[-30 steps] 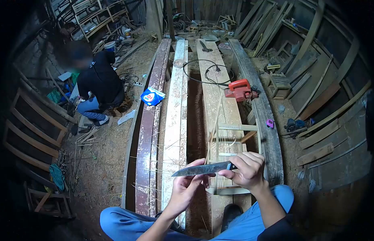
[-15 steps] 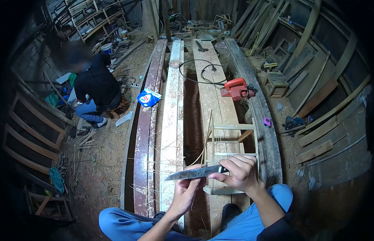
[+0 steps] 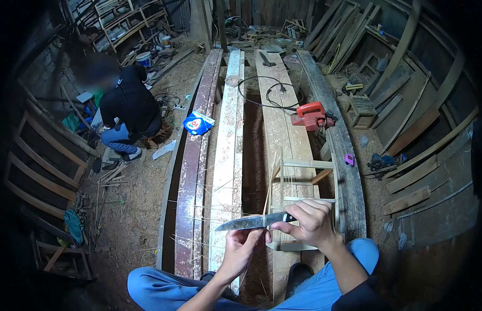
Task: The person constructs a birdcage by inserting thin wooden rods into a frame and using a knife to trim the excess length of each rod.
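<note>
My right hand (image 3: 309,224) is closed around the black handle of a knife (image 3: 246,223), whose long blade points left and lies across the top of my left hand. My left hand (image 3: 244,245) pinches a thin pale strip (image 3: 272,189) just under the blade; the strip rises up and away from the fingers. A small wooden frame (image 3: 307,163) stands just beyond my right hand, on the planks. Thin slivers lie over the maroon plank (image 3: 187,207) and the pale plank (image 3: 224,181) left of my hands.
A red power tool (image 3: 311,116) with a black cable, a blue and white packet (image 3: 198,123), a pink tape measure (image 3: 349,159) and a dark hand tool (image 3: 266,59) rest on the planks. Another person (image 3: 131,103) crouches at the left. Wooden chair frames (image 3: 44,166) stand at the far left.
The view has shifted slightly, so the planks and the things on them appear a little further right. The strip at my left hand stands at a slightly different angle. Both hands keep their holds.
</note>
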The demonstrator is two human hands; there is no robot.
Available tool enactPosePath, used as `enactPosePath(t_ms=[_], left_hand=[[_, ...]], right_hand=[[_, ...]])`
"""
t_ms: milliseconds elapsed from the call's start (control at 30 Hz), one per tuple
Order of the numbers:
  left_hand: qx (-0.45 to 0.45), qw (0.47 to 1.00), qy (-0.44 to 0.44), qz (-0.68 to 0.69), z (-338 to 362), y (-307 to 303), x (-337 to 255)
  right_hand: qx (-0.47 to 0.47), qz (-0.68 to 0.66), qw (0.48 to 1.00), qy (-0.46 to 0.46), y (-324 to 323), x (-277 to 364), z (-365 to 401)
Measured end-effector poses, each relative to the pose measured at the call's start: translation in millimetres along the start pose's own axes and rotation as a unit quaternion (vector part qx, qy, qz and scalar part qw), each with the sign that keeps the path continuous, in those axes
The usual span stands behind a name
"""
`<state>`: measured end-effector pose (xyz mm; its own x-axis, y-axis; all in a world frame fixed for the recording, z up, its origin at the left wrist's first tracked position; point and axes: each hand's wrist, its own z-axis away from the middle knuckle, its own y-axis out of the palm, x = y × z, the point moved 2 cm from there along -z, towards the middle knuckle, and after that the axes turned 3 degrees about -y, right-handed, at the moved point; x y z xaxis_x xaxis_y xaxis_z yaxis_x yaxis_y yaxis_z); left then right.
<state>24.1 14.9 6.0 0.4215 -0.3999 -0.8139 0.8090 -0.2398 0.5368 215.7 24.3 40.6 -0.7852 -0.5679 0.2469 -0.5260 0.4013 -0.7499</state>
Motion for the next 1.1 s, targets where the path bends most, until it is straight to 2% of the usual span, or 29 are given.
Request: enactPosePath(t_ms=[100,167,300,600,667,800,900,1100], left_hand=[[0.014,0.999,-0.027,-0.028,2.7,-10.1,5.8],[-0.014,0.999,0.008,-0.051,4.1,-11.6,6.9],[-0.008,1.000,-0.019,-0.013,6.2,-18.9,13.5],[-0.053,0.996,0.018,-0.073,9.4,-13.0,11.8],[-0.012,0.998,0.011,-0.056,9.2,-11.5,9.5],[0.011,0.999,-0.002,-0.041,7.4,-21.1,17.0],[0.001,0.999,-0.009,-0.035,8.6,-11.8,7.0],[-0.069,0.992,0.042,-0.095,9.4,-13.2,6.3]], right_hand=[[0.002,0.001,1.000,-0.012,3.2,4.6,-2.0],[0.004,0.003,1.000,-0.013,3.8,6.6,-3.9],[0.009,0.011,1.000,-0.009,2.6,7.9,-6.5],[-0.003,0.037,0.999,-0.030,-2.3,10.0,-5.6],[-0.004,0.042,0.999,-0.034,-4.6,10.4,-6.3],[-0.005,0.040,0.998,-0.039,-4.4,10.1,-7.1],[0.000,0.037,0.999,-0.039,-2.6,9.8,-7.0],[-0.022,0.038,0.998,-0.052,4.5,11.1,-6.4]])
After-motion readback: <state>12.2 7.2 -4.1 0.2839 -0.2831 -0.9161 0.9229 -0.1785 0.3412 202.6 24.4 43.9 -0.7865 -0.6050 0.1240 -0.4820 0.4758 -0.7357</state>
